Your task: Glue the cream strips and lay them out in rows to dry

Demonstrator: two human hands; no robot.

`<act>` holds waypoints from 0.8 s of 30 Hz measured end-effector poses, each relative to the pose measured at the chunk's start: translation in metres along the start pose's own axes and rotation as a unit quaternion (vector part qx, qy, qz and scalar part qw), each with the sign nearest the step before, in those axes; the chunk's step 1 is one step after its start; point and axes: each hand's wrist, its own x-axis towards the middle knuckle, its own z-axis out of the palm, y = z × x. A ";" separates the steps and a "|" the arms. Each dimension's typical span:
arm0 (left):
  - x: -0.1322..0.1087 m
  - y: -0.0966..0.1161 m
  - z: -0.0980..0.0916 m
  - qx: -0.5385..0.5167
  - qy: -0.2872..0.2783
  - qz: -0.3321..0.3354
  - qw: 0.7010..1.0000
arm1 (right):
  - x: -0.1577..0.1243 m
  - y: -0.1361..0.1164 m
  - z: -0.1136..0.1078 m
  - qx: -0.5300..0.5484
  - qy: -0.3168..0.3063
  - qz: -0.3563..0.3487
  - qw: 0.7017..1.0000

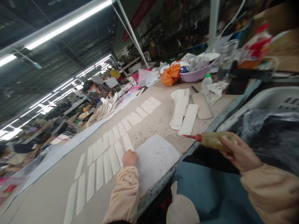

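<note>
My right hand (238,152) is wrapped around a squeeze bottle (213,141) of yellowish-brown contents, probably glue. Its red nozzle points left, over the near end of a loose white strip (188,119). On the table, my left hand (130,158) is closed at the near end of a white strip (127,142), whose lower end it hides. Several similar strips (100,172) lie in two slanting rows left of and beyond this hand. Just right of it is a pale board with rounded corners (158,158).
A stack of white pieces (179,105) and a beige rounded piece (202,105) lie at the right. Behind them are a purple basin (198,74), an orange bag (171,75) and a glass jar (226,59). A grey crate (275,93) stands near my right arm. Other people (100,93) work across the table.
</note>
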 end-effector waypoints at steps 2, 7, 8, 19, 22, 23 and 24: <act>-0.002 -0.002 0.002 -0.013 0.023 -0.006 1.000 | -0.001 0.000 0.001 0.017 -0.015 -0.012 1.000; -0.001 0.003 0.002 -0.056 0.065 0.015 0.996 | 0.001 -0.001 0.002 0.060 -0.057 -0.027 0.996; -0.001 0.012 -0.001 -0.080 0.086 0.038 0.992 | 0.002 -0.001 0.002 0.066 -0.062 -0.028 0.996; -0.003 0.231 -0.022 -0.249 0.093 0.417 0.869 | 0.006 -0.004 -0.005 0.106 -0.044 -0.029 0.993; -0.014 0.263 -0.017 -0.169 0.046 0.451 0.875 | 0.007 -0.004 -0.008 0.117 -0.038 -0.032 0.992; -0.017 0.268 -0.015 -0.143 0.035 0.451 0.880 | 0.008 -0.004 -0.008 0.121 -0.036 -0.033 0.991; -0.020 0.272 -0.013 -0.121 0.029 0.446 0.886 | 0.008 -0.005 -0.009 0.125 -0.034 -0.034 0.991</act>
